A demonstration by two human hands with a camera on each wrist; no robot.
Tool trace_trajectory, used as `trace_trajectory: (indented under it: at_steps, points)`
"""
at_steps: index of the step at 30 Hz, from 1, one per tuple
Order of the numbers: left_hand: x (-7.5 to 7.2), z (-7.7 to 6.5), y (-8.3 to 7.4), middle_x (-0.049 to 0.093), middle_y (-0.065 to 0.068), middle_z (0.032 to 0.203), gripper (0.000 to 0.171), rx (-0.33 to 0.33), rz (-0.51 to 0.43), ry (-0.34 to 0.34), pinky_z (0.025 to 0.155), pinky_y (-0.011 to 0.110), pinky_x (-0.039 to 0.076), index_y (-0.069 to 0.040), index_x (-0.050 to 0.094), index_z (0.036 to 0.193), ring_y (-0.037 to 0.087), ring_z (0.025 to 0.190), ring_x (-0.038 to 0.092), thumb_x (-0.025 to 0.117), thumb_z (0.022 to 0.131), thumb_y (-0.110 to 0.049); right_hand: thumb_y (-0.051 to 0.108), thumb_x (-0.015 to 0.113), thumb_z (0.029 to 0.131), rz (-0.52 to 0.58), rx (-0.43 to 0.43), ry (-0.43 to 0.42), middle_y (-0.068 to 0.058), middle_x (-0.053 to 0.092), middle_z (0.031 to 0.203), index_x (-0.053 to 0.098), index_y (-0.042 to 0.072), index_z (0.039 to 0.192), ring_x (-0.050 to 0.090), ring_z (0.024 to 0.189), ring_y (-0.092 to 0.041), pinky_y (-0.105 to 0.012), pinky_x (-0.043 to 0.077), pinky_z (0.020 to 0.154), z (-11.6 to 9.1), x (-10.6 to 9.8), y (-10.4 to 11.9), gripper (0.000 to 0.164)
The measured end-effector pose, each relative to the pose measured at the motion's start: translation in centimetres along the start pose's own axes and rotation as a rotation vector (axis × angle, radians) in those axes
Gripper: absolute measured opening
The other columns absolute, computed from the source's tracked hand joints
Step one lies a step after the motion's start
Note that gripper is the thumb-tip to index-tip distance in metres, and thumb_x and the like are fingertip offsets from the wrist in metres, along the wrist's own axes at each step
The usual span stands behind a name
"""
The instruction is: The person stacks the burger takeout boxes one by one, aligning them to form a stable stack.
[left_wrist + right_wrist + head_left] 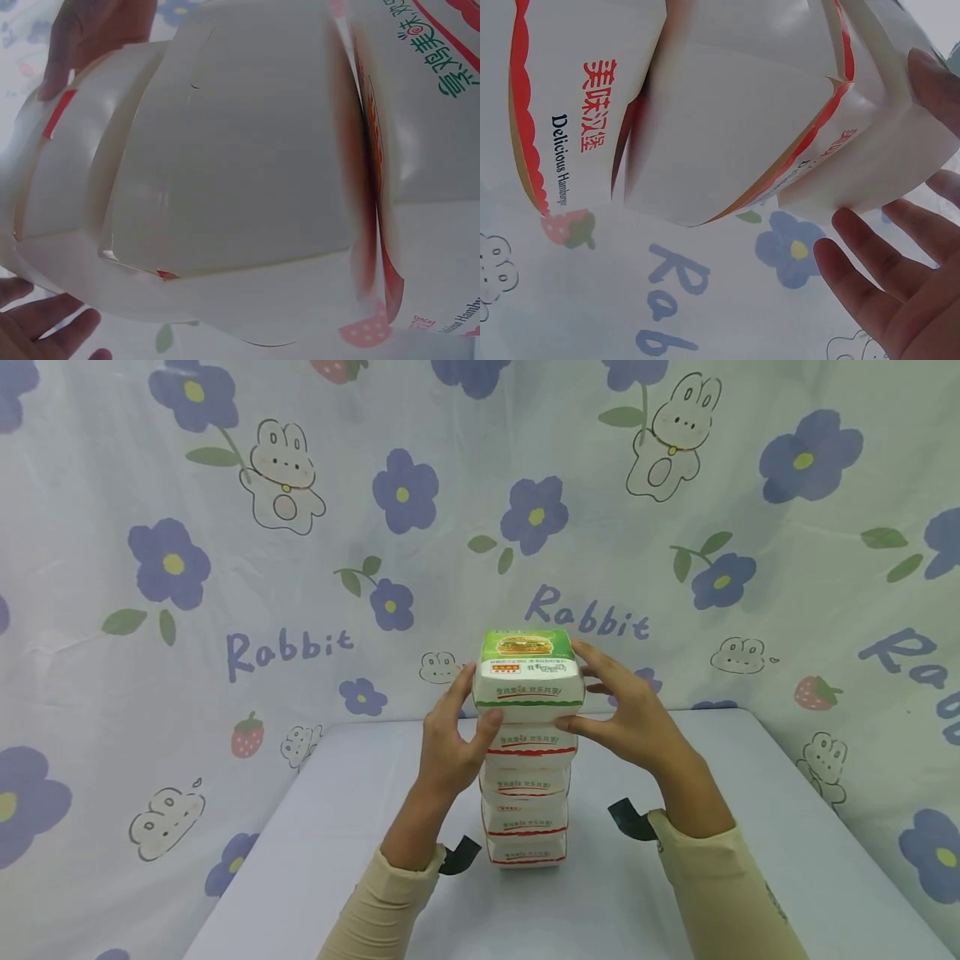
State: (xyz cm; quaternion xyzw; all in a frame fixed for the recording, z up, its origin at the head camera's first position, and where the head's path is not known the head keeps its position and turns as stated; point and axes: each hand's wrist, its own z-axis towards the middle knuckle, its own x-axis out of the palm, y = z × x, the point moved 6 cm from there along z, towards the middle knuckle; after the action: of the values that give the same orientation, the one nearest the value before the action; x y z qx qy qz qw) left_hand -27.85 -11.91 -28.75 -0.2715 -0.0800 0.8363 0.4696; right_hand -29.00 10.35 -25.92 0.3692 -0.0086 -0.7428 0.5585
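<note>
A stack of white hamburger boxes [525,785] with red trim rises from the table. On top is a hamburger box [528,689] with a green lid, a burger picture and a green wavy line. My left hand [453,743] holds its left side, thumb at the lower front corner. From the right, my right hand [630,718] grips the same box, with the thumb low at the front and the fingers along the side. In the right wrist view, several fingers [870,292] spread beside the upper boxes. Whether the top box rests fully on the one below is hard to tell.
The stack stands on a white table [615,893], whose far edge runs just behind it. A pale curtain [480,568] with purple flowers, rabbits and strawberries hangs at the back. Black straps [632,820] stick out near both sleeve cuffs.
</note>
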Motion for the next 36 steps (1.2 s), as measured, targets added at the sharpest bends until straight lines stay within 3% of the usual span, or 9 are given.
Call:
trace_trajectory:
  at_steps: [8, 21, 25, 30, 36]
  points:
    - [0.07, -0.18, 0.18, 0.053, -0.002, 0.141, 0.068, -0.011, 0.007, 0.004, 0.106, 0.052, 0.036, -0.016, 0.036, 0.151, 0.019, 0.132, 0.046, 0.051, 0.095, -0.053, 0.014, 0.087, 0.073, 0.000, 0.020, 0.008, 0.001, 0.040, 0.151, 0.030, 0.021, 0.154, 0.052, 0.125, -0.026, -0.043, 0.050, 0.094, -0.06, 0.29, -0.37, 0.100]
    - [-0.11, -0.56, 0.31, 0.053, 0.000, 0.141, 0.071, 0.009, 0.002, -0.026, 0.106, 0.050, 0.037, -0.007, 0.040, 0.147, 0.022, 0.131, 0.047, 0.053, 0.095, -0.053, 0.020, 0.086, 0.075, -0.029, 0.065, 0.026, 0.001, 0.041, 0.150, 0.028, 0.023, 0.155, 0.051, 0.126, -0.025, -0.042, 0.050, 0.094, -0.30, 0.56, -0.55, 0.099]
    - [-0.16, -0.64, 0.39, 0.053, 0.002, 0.141, 0.071, -0.012, -0.004, -0.024, 0.106, 0.053, 0.035, -0.007, 0.041, 0.147, 0.023, 0.131, 0.046, 0.053, 0.094, -0.053, 0.020, 0.087, 0.074, -0.007, 0.064, 0.032, 0.000, 0.044, 0.148, 0.028, 0.024, 0.155, 0.051, 0.126, -0.026, -0.044, 0.049, 0.095, -0.33, 0.59, -0.61, 0.100]
    - [-0.37, -0.77, 0.57, 0.054, 0.006, 0.139, 0.071, -0.056, -0.011, -0.020, 0.105, 0.057, 0.034, -0.015, 0.040, 0.149, 0.023, 0.130, 0.048, 0.055, 0.093, -0.055, 0.020, 0.087, 0.073, 0.004, 0.069, 0.036, 0.001, 0.042, 0.149, 0.027, 0.028, 0.155, 0.050, 0.127, -0.026, -0.044, 0.049, 0.096, -0.39, 0.49, -0.74, 0.102]
    - [-0.43, -0.80, 0.68, 0.054, 0.007, 0.140, 0.072, -0.071, -0.014, -0.005, 0.105, 0.056, 0.035, -0.012, 0.041, 0.148, 0.021, 0.130, 0.047, 0.055, 0.092, -0.055, 0.023, 0.087, 0.074, 0.001, 0.081, 0.028, -0.003, 0.040, 0.150, 0.026, 0.030, 0.154, 0.051, 0.126, -0.026, -0.046, 0.048, 0.096, -0.44, 0.32, -0.83, 0.101]
